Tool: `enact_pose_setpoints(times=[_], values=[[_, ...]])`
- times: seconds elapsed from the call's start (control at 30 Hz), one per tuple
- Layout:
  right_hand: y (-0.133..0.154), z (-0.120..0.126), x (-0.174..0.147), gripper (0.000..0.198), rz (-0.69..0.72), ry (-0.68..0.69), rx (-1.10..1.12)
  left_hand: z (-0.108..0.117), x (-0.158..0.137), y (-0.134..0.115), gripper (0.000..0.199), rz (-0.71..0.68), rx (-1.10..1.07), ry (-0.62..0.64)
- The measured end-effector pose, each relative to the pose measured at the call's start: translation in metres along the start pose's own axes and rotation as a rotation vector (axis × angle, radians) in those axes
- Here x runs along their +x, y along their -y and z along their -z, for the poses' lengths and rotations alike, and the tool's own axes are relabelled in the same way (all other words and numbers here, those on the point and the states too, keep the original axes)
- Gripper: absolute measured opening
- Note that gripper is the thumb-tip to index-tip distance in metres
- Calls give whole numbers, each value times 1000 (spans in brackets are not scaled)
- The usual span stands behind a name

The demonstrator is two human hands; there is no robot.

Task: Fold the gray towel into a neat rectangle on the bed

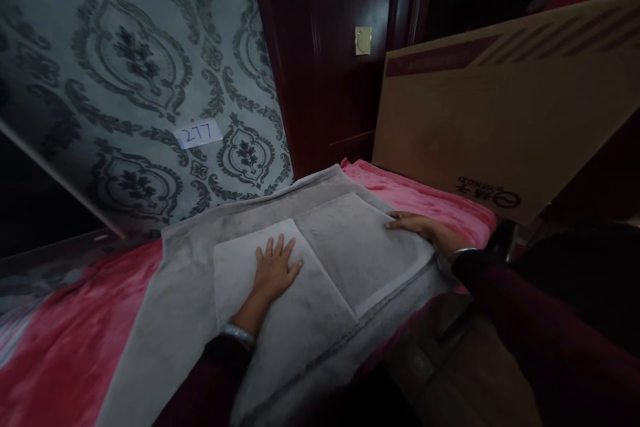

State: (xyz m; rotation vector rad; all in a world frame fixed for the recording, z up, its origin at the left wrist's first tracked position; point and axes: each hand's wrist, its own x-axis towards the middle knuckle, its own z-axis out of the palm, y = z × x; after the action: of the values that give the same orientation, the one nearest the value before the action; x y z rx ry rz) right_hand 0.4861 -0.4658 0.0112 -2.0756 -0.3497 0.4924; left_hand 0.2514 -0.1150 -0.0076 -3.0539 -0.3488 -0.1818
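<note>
A grey plush cloth (193,290) is spread before me. On it lie two folded grey flaps side by side, a left flap (305,320) and a right flap (340,247), meeting along a slanting line. My left hand (273,271) rests flat on the left flap with its fingers spread. At the far right edge of the right flap, my right hand (420,223) lies with its visible fingers stretched out over the cloth. Its other fingers are hidden from view. Both wrists wear silver bangles.
Red and pink plush fabric (95,320) shows beneath the grey cloth on both sides. A large cardboard box (500,107) stands at the back right. Behind are a patterned wall (150,67) with a label reading 277 (199,133) and a dark red wooden panel (330,80).
</note>
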Motion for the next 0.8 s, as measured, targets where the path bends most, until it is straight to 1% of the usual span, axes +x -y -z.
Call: enact_pose_setpoints(times=[0.07, 0.13, 0.2, 0.23, 0.27, 0.33, 0.4, 0.43, 0.47, 0.5, 0.57, 0.6, 0.63, 0.7, 0.8], values=[[7, -1, -1, 57, -44, 133, 165, 0, -1, 0, 68, -7, -24, 8], [24, -9, 1, 58, -38, 234, 293, 0, -2, 0, 70, -7, -53, 25], [52, -27, 3, 55, 15, 275, 327, 2, 0, 1, 73, 1, -112, 57], [69, -40, 3, 53, 65, 276, 303, 4, 1, 2, 74, 14, -181, 73], [87, -55, 2, 51, 129, 273, 260, 7, 3, 5, 73, 46, -314, 78], [122, -96, -5, 47, 314, 263, 125, 13, 7, 12, 68, 154, -691, 39], [148, -145, -19, 49, 423, 286, 60, 20, 8, 24, 61, 274, -1023, -34], [156, -171, -28, 50, 535, 258, -68, 23, 6, 31, 60, 322, -1125, -63], [160, -196, -38, 50, 629, 257, -222, 24, 3, 38, 62, 365, -1188, -76], [161, -220, -49, 50, 671, 270, -364, 25, -1, 45, 65, 400, -1231, -76], [155, -258, -69, 48, 682, 338, -446, 23, -11, 56, 64, 468, -1334, -68], [149, -271, -78, 47, 682, 352, -473, 20, -16, 60, 61, 492, -1374, -66], [144, -280, -87, 47, 679, 358, -485, 18, -21, 63, 56, 507, -1401, -69], [133, -288, -100, 49, 675, 346, -510, 12, -25, 63, 48, 513, -1420, -95], [121, -282, -120, 61, 675, 287, -546, 4, -20, 57, 41, 497, -1411, -167]])
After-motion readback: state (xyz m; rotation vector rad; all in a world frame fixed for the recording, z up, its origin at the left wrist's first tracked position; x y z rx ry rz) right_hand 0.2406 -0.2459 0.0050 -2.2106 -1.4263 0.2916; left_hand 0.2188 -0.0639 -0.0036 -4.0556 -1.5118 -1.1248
